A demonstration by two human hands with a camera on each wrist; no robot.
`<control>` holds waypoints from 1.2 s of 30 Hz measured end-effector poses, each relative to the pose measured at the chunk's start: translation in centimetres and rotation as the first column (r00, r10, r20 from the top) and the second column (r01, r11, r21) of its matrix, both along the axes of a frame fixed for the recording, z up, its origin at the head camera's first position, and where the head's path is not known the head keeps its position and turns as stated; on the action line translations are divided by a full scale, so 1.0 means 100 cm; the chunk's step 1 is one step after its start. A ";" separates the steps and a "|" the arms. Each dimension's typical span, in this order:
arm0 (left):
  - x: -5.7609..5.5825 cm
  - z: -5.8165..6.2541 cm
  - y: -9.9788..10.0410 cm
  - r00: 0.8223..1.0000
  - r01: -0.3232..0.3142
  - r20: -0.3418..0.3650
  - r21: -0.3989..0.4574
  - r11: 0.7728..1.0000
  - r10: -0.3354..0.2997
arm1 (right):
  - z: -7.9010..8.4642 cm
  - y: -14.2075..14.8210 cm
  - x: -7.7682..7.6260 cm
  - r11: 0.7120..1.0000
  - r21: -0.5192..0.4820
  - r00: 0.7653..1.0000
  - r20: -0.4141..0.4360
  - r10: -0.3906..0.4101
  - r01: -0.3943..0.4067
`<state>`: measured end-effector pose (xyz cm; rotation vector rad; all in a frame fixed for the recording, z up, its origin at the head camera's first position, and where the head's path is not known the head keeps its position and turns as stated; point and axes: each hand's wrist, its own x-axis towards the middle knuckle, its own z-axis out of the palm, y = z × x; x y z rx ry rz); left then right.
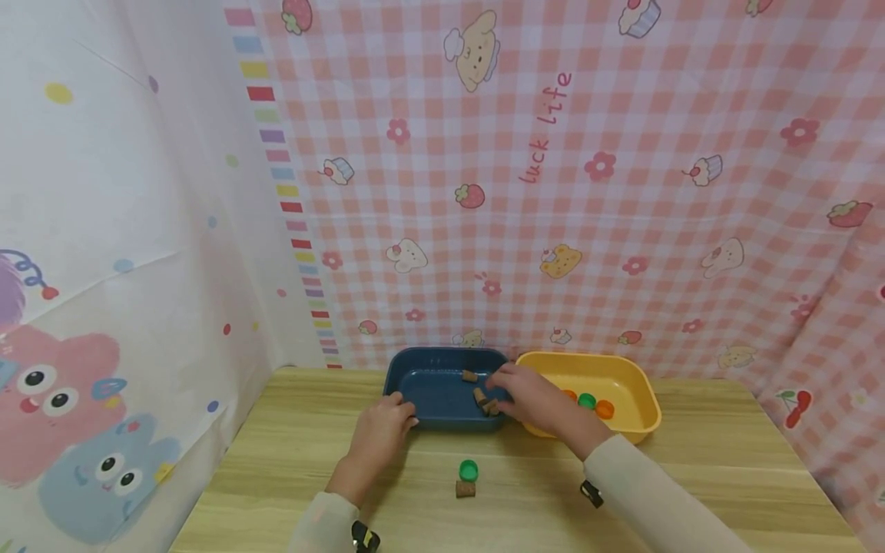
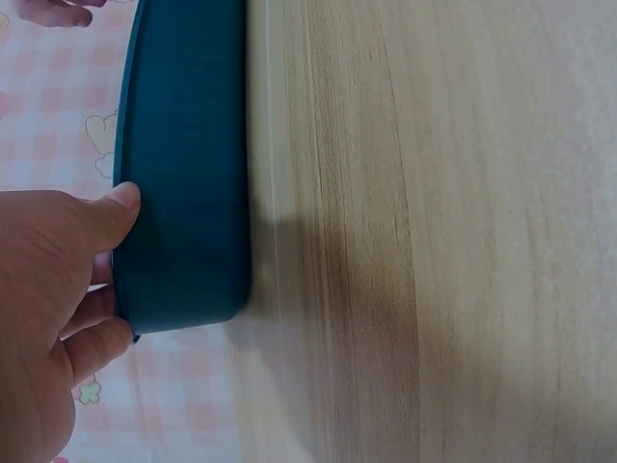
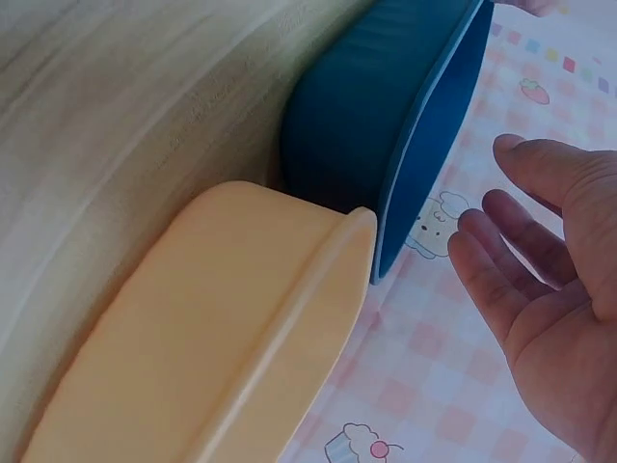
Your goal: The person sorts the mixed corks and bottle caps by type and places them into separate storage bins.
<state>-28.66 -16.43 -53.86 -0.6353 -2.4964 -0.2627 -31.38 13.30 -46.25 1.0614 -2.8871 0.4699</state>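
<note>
My left hand (image 1: 380, 430) pinches the front left corner of a dark blue plastic tub (image 1: 435, 424). In the left wrist view the thumb (image 2: 121, 198) lies on the rim, with the other fingers at the corner. My right hand (image 1: 528, 393) is over the tub's right end, its fingers apart and nothing between them in the right wrist view. Several brown corks (image 1: 480, 396) lie inside the tub, mostly toward its right end. On the table in front, a green bottle cap (image 1: 469, 470) sits just behind another cork (image 1: 465, 489).
A yellow tub (image 1: 646, 392) stands right beside the blue one, with orange and green caps (image 1: 587, 400) in it, partly behind my right forearm. Both tubs stand at the far edge of the wooden table (image 1: 276, 461), close to a pink checked curtain (image 1: 442, 230).
</note>
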 end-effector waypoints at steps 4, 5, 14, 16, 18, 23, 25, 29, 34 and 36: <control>0.000 -0.001 0.000 1.000 -0.003 0.009 -0.005 1.000 0.003 | -0.005 0.002 0.008 1.000 -0.004 0.999 -0.042 0.015 -0.015; 0.001 0.000 0.000 1.000 -0.005 0.014 -0.009 1.000 0.005 | -0.007 0.003 0.010 1.000 -0.005 0.999 -0.050 0.014 -0.015; 0.001 -0.001 0.000 1.000 -0.009 0.007 -0.019 1.000 0.009 | -0.017 0.005 0.032 0.997 -0.031 0.990 -0.126 0.064 -0.068; 0.001 -0.001 0.000 1.000 -0.008 0.006 -0.019 1.000 0.008 | -0.019 0.004 0.036 0.995 -0.035 0.988 -0.130 0.083 -0.089; 0.001 -0.001 0.000 1.000 -0.011 0.009 -0.018 1.000 0.011 | -0.021 0.003 0.040 0.993 -0.039 0.984 -0.141 0.106 -0.112; 0.001 0.000 0.000 1.000 -0.018 0.020 -0.019 1.000 0.019 | -0.025 -0.001 0.048 0.986 -0.070 0.978 -0.153 0.138 -0.150; 0.001 0.000 0.000 1.000 -0.017 0.020 -0.019 1.000 0.018 | -0.027 -0.002 0.051 0.982 -0.081 0.975 -0.160 0.155 -0.170; 0.001 -0.001 0.000 1.000 -0.013 0.019 -0.014 1.000 0.013 | -0.032 -0.003 0.056 0.979 -0.079 0.976 -0.124 0.179 -0.190; -0.001 -0.002 0.000 1.000 -0.007 0.012 -0.008 1.000 0.007 | -0.036 -0.006 0.062 0.982 -0.073 0.985 -0.022 0.173 -0.174; -0.002 -0.003 0.000 1.000 -0.006 0.006 -0.009 1.000 0.006 | -0.038 -0.008 0.062 0.981 -0.078 0.984 0.007 0.178 -0.177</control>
